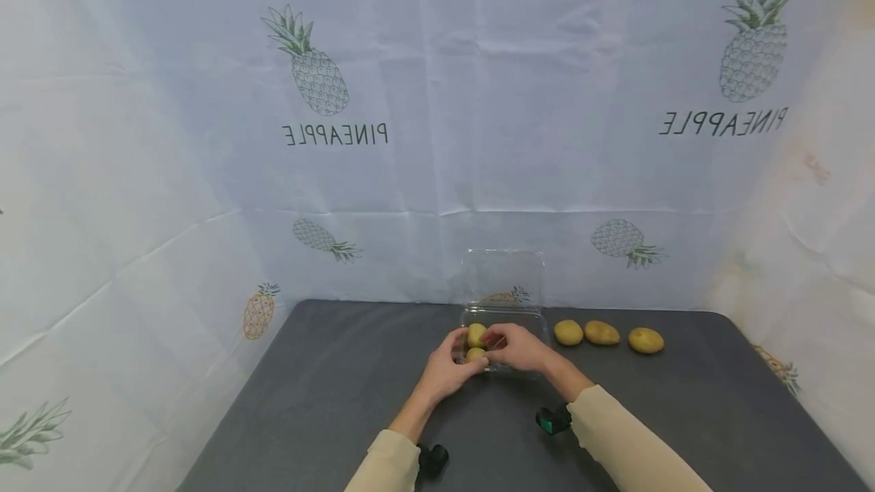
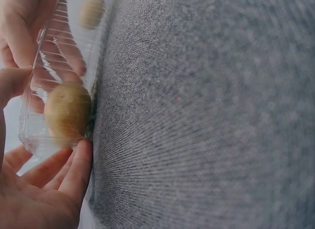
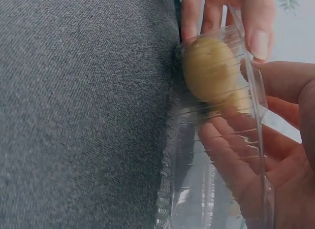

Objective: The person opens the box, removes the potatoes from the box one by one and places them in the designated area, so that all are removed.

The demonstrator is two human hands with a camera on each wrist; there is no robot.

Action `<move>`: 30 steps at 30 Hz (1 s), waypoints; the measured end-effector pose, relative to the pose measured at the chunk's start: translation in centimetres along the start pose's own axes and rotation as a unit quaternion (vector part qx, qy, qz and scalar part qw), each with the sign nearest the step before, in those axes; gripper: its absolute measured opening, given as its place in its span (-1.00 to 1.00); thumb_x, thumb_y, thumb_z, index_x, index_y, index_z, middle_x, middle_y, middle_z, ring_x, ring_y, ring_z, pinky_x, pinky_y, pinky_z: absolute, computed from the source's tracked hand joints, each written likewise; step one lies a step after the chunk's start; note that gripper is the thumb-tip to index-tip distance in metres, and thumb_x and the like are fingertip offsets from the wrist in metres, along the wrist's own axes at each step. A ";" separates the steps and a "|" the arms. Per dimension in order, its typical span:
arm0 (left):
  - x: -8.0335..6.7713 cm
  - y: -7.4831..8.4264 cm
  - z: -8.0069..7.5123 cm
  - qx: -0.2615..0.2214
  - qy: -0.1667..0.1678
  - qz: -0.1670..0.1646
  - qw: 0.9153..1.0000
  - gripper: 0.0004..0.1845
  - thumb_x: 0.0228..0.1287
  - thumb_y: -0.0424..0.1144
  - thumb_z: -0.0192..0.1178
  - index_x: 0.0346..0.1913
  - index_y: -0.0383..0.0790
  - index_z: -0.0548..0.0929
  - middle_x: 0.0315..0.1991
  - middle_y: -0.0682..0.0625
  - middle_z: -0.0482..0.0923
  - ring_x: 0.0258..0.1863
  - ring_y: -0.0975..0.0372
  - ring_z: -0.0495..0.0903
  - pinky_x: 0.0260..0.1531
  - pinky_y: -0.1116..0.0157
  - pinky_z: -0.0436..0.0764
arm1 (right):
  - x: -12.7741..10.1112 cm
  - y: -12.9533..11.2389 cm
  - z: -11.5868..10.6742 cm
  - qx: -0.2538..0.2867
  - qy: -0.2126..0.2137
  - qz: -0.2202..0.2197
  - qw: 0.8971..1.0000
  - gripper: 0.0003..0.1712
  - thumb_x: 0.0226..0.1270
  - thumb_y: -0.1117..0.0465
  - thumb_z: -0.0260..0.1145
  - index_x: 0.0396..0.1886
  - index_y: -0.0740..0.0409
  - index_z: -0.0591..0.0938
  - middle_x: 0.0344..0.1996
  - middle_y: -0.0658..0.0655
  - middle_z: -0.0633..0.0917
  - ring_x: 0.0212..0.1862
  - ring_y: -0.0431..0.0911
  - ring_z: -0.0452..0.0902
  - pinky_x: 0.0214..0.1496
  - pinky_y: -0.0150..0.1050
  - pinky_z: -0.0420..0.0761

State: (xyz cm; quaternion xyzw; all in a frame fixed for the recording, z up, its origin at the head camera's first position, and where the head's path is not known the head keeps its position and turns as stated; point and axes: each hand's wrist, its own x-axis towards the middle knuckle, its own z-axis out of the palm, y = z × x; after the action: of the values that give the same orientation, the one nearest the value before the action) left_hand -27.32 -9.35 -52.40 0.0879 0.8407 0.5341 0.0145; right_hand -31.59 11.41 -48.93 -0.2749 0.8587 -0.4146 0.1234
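Left hand: fingers cupped round the near-left corner of the clear tray; keep it braced.
Right hand: fingers inside the tray, seemingly pinching a potato; settle it beside the second potato.
Loose potatoes: three, right of the tray, on the grey table.
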 end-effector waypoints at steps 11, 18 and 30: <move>0.1 -0.2 0.1 -0.008 -0.002 0.004 1.000 -0.20 0.28 0.05 0.39 0.49 -0.15 0.36 0.29 -0.20 0.49 0.16 -0.03 0.57 -0.02 -0.01 0.64 | 0.7 0.4 0.6 0.004 -0.023 -0.023 0.999 -0.61 0.36 0.28 0.43 0.13 0.31 0.66 -0.04 0.19 0.72 0.00 0.11 0.65 -0.03 -0.04 0.67; 0.1 0.0 0.2 0.000 0.002 0.004 1.000 -0.22 0.29 0.03 0.40 0.49 -0.15 0.37 0.29 -0.20 0.50 0.14 -0.02 0.58 -0.03 0.00 0.65 | 0.9 0.4 0.6 0.005 -0.028 -0.016 0.999 -0.58 0.33 0.29 0.45 0.15 0.30 0.66 -0.02 0.21 0.72 0.01 0.11 0.66 -0.02 -0.05 0.67; 0.2 0.0 0.2 0.001 0.008 0.004 1.000 -0.23 0.28 0.01 0.41 0.47 -0.16 0.39 0.25 -0.19 0.53 0.12 0.00 0.60 -0.05 0.02 0.66 | 1.2 0.6 0.8 -0.015 -0.008 0.002 1.000 -0.61 0.25 0.27 0.51 0.07 0.25 0.72 -0.11 0.11 0.73 -0.09 -0.01 0.66 -0.07 -0.08 0.68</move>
State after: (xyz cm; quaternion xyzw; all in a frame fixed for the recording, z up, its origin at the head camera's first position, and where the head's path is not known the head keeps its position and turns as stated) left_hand -27.48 -9.15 -52.52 0.0868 0.8411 0.5338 0.0058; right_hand -32.44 10.44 -49.86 -0.2782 0.8646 -0.3988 0.1267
